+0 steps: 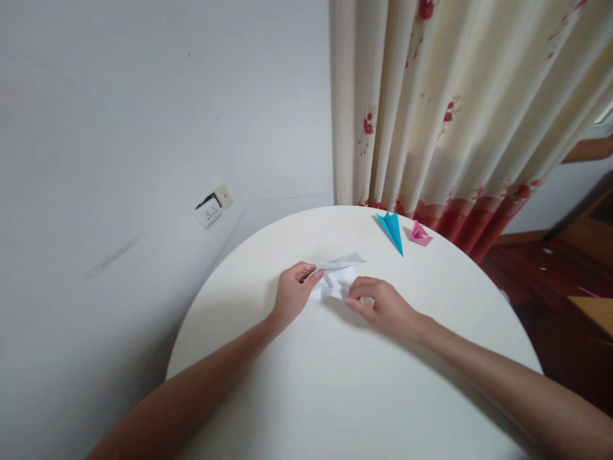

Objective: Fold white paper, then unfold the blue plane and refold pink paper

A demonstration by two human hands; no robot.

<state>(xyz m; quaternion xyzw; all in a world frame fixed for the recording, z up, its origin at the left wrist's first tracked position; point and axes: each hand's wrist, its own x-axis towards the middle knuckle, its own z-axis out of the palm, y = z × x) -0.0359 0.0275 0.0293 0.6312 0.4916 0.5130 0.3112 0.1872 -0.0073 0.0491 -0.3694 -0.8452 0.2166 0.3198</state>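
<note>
A partly folded piece of white paper lies near the middle of a round white table. My left hand pinches its left edge between thumb and fingers. My right hand rests on its right side, fingertips pressing the paper down. A flap of the paper sticks out toward the far side, past my left fingers.
A blue folded paper plane and a small pink folded paper shape sit at the table's far edge. Behind them hangs a cream curtain with red flowers. A wall socket is on the white wall at left. Wooden floor shows at right.
</note>
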